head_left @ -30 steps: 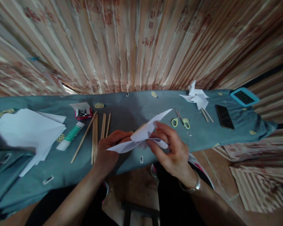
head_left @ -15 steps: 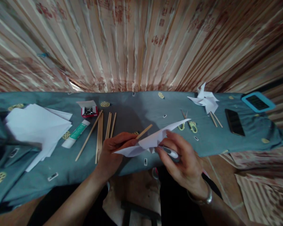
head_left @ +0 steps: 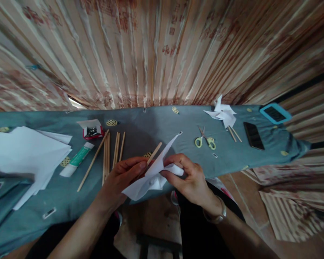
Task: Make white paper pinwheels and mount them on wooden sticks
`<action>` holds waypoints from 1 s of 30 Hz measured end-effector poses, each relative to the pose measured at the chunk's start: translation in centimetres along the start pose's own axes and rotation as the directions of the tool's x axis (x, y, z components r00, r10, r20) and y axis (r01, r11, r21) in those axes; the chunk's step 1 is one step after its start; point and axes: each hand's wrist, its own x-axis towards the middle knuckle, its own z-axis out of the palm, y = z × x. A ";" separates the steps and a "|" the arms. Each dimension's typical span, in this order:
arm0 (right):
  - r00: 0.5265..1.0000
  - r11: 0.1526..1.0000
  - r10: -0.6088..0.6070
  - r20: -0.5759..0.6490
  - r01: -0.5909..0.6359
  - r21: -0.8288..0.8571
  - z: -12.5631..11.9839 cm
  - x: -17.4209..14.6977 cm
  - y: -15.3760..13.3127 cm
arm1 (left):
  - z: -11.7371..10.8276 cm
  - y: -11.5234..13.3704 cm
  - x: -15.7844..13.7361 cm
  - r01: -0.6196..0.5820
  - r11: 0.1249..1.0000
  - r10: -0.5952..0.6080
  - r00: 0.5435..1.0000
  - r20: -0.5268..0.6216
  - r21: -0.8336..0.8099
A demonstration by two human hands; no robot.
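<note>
Close in front of me, above the cloth's near edge, is a white paper pinwheel [head_left: 157, 166], tilted so that one blade points up and to the right. A wooden stick [head_left: 154, 152] shows behind it. My left hand [head_left: 120, 178] is closed around the stick, beside the paper; its lower grip is partly hidden. My right hand [head_left: 191, 181] pinches a curled blade at the pinwheel's right side between thumb and fingers. Beyond that hand lie scissors [head_left: 204, 138] with yellow-green handles, their blades crossed and apart.
On the grey-green cloth [head_left: 156, 124] are white paper sheets [head_left: 29, 151], a glue stick [head_left: 77, 159], a small red box [head_left: 93, 131] with shiny contents and several wooden sticks [head_left: 106, 154]. Another pinwheel [head_left: 223, 112], a phone [head_left: 253, 135] and a blue-framed tablet [head_left: 275, 113] lie right.
The pinwheel has tipped more upright, its long blade swinging up. My right hand has shifted its pinch on the paper. The whole view has moved, so table items appear further left.
</note>
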 end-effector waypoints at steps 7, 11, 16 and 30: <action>0.988 0.945 0.133 0.080 -0.151 0.290 0.5 0.7 1.2 | -0.1 -0.2 -0.1 0.048 0.996 -0.046 0.998 -0.032 0.069; 0.983 0.908 0.154 0.099 -0.180 0.377 0.7 0.8 1.4 | 0.6 0.4 -0.4 0.025 0.993 -0.021 0.999 -0.031 0.113; 0.988 0.944 0.131 0.087 -0.151 0.294 0.6 0.8 1.5 | 0.0 -0.2 -0.2 -0.003 0.997 0.007 0.999 -0.049 0.082; 0.950 0.946 -0.309 -0.032 0.304 -0.116 -0.4 0.6 -0.4 | -0.7 -0.6 -0.4 -0.381 0.821 0.423 0.906 -0.005 0.426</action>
